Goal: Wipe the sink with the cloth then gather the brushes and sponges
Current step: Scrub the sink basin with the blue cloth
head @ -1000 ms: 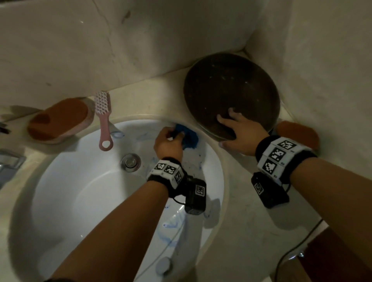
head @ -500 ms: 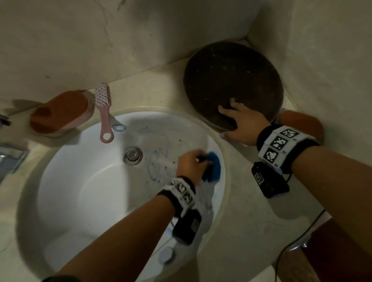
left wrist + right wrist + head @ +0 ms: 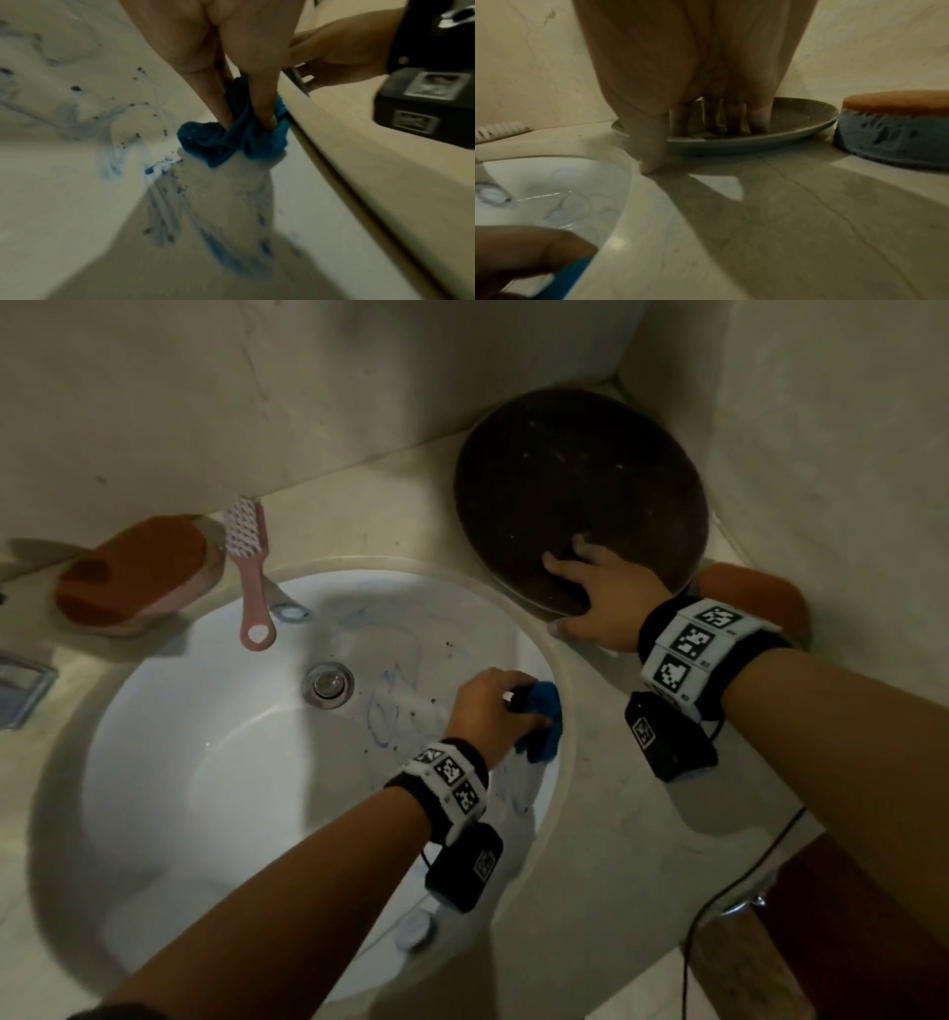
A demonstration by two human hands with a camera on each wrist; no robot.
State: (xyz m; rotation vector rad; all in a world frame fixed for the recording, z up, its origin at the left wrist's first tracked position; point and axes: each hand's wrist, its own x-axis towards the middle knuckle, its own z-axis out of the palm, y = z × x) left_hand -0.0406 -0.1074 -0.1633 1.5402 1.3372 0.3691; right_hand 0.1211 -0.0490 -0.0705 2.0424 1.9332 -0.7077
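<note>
My left hand (image 3: 493, 711) grips a bunched blue cloth (image 3: 542, 726) (image 3: 231, 134) and presses it against the right inner wall of the white sink (image 3: 205, 762), just under the rim. Blue smears and dark specks mark the basin (image 3: 159, 203). My right hand (image 3: 601, 603) rests with straight fingers on the near edge of a dark round plate (image 3: 575, 485) (image 3: 795, 130), thumb on the counter. A pink brush (image 3: 251, 567) lies on the sink's far rim. One orange sponge (image 3: 133, 572) sits at the far left, another orange-topped sponge (image 3: 755, 593) (image 3: 895, 125) beside the plate.
A metal drain (image 3: 327, 684) sits mid-basin. Part of a tap (image 3: 20, 680) shows at the left edge. Walls close in behind and to the right of the beige counter (image 3: 642, 839). A black cable (image 3: 729, 891) hangs off the counter's front right edge.
My left hand has dragged the cloth from the far side of the basin down along the right wall toward me. The right hand has stayed on the plate.
</note>
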